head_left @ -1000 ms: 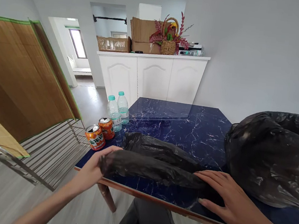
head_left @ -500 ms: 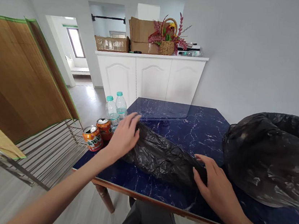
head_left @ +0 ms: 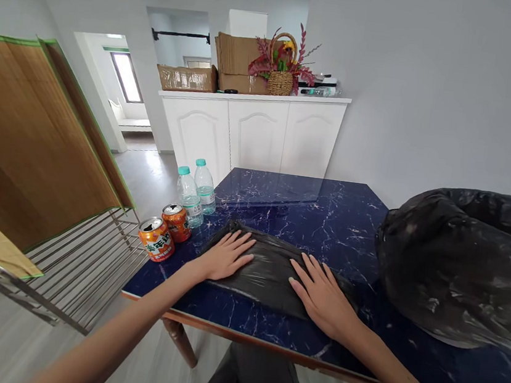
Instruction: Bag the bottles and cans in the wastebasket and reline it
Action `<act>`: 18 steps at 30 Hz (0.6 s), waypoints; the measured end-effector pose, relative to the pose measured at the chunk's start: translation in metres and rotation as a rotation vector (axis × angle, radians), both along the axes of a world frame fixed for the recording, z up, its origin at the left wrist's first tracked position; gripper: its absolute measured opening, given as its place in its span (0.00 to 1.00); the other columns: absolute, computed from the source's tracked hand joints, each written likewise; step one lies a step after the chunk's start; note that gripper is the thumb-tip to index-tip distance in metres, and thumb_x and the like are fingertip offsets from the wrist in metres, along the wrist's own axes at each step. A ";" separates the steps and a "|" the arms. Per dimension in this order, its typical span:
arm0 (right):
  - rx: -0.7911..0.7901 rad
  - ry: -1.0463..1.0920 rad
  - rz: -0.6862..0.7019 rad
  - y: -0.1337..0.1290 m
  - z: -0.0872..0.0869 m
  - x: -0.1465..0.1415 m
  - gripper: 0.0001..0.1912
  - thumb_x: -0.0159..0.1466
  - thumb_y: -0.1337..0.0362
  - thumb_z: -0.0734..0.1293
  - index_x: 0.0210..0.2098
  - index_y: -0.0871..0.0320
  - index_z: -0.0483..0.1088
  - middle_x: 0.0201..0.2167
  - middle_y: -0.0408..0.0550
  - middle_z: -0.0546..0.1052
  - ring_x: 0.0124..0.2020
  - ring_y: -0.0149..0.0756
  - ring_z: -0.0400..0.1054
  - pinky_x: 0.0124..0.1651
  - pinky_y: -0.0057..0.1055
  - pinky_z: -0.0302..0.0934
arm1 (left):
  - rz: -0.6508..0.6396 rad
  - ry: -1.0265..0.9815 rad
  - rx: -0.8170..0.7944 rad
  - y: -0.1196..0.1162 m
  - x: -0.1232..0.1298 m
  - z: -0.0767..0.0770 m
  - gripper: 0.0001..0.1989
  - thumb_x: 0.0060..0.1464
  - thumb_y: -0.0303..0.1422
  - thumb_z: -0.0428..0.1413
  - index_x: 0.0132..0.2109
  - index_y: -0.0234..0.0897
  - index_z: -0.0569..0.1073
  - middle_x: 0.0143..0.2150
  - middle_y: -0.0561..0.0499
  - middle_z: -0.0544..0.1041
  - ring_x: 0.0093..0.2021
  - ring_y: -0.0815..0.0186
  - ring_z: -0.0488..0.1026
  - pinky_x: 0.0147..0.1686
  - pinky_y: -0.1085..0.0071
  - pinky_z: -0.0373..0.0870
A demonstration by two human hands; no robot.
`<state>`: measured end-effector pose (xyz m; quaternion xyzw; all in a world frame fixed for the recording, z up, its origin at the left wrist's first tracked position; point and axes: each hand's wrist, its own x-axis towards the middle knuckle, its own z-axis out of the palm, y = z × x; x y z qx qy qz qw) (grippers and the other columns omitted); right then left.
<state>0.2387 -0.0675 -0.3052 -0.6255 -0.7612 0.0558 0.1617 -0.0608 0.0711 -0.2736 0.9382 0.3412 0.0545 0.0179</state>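
Left hand (head_left: pixel 223 261) and right hand (head_left: pixel 323 300), fingers (head_left: pixel 301 273) spread, gripping nothing, are apparently flattening folded bag (head_left: pixel 268 275), next move likely needing even pressure

Bare left hand (head_left: pixel 227 260): palm down, laid flat, fingers extended and slightly spread, pointing up and to the right; thumb on the inner side. Bare right hand (head_left: pixel 323 299): palm down, fingers extended and spread, angled up and to the left; thumb inward. Hands apart, neither clenched. Bare left forearm (head_left: pixel 135 319) enters from lower left; bare right forearm (head_left: pixel 395 367) from lower right. Both wrists nearly straight.
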 end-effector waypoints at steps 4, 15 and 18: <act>-0.051 0.025 0.010 -0.003 -0.001 0.007 0.38 0.78 0.39 0.47 0.78 0.50 0.54 0.80 0.49 0.49 0.81 0.49 0.41 0.79 0.56 0.42 | 0.059 -0.036 0.057 0.002 -0.011 0.011 0.31 0.76 0.48 0.40 0.73 0.35 0.65 0.77 0.36 0.62 0.78 0.45 0.54 0.75 0.43 0.51; 0.072 -0.001 0.017 -0.002 -0.012 0.006 0.35 0.79 0.43 0.47 0.77 0.51 0.56 0.79 0.49 0.53 0.80 0.47 0.45 0.79 0.56 0.45 | -0.163 -0.114 -0.033 -0.066 0.086 -0.005 0.35 0.76 0.52 0.37 0.78 0.37 0.56 0.80 0.43 0.55 0.81 0.52 0.45 0.78 0.49 0.46; 0.066 0.000 0.009 -0.003 -0.012 0.006 0.35 0.79 0.43 0.47 0.77 0.50 0.57 0.79 0.48 0.53 0.80 0.47 0.45 0.79 0.55 0.44 | -0.092 -0.109 -0.012 -0.060 0.065 -0.014 0.34 0.76 0.52 0.38 0.79 0.40 0.54 0.80 0.45 0.54 0.81 0.52 0.44 0.78 0.48 0.45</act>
